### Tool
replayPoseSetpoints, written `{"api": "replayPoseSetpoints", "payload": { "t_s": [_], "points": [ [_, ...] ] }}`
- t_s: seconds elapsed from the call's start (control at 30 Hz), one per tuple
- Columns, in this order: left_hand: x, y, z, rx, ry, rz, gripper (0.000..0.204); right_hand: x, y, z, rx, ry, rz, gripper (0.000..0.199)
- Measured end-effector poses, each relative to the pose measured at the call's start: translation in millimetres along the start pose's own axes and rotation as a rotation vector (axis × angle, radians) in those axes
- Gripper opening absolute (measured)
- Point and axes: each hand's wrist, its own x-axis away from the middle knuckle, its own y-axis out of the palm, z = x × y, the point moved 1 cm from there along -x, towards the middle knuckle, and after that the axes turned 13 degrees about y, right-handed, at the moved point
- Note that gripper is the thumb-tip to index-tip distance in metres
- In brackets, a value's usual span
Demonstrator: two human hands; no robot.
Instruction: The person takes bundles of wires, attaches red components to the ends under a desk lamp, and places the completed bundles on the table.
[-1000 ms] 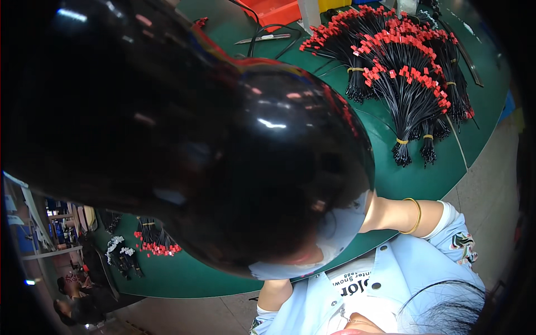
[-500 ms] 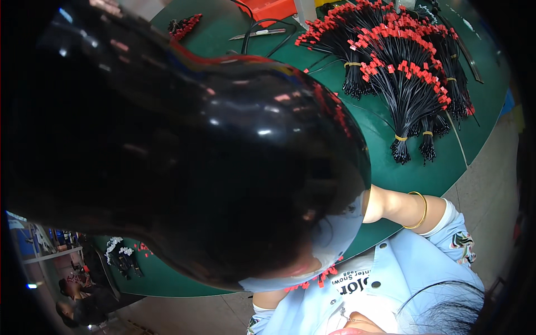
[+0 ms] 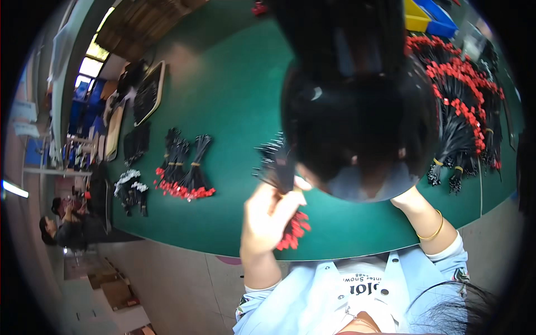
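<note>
- Head view, looking down over a curved green table (image 3: 234,111); a large dark rounded shape (image 3: 357,111), probably the person's own hair, blocks the upper middle.
- The left hand (image 3: 268,215) is clenched around a bundle of thin black wires (image 3: 279,167), raised just above the table's near edge. Black ends fan upward from the fist and red tips (image 3: 293,229) hang below it, seemingly gripped mid-length to keep the strands together.
- The right hand is hidden behind the dark shape; only the forearm with a gold bangle (image 3: 432,229) shows, so whether it is released or gripping cannot be told.
- A banded bundle with red ends (image 3: 187,176) lies well to the left, apparently set apart.
- A large heap of red-tipped wires (image 3: 463,100) lies to the right, near yellow and blue bins (image 3: 427,17).
- Another person (image 3: 61,226) sits at the far left.
</note>
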Motion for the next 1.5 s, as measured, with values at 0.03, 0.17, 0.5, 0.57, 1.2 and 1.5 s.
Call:
{"api": "replayPoseSetpoints", "payload": {
  "t_s": [0.03,0.17,0.5,0.57,1.2,1.5],
  "points": [
    [-1,-16,5,-0.300,0.073,0.070,0.013,1,2,-4,0.065,-0.016,0.088,0.031],
    [-10,-60,20,-1.771,0.264,0.049,0.054,7,6,-11,0.309,-0.040,0.033,0.024],
    [-11,35,-15,-0.767,0.364,-0.593,0.042,51,-30,-26,0.999,-0.391,-0.054,0.021],
    [-9,40,-26,-0.660,0.270,-0.569,0.040,65,-58,-43,1.026,-0.197,0.049,0.023],
    [14,80,-49,0.821,-0.556,-0.474,0.045,82,-18,-11,0.909,-0.906,0.185,0.020],
    [1,37,-63,0.610,-0.291,-0.136,0.023,71,-12,3,0.801,-0.390,0.037,0.017]
  ]
}}
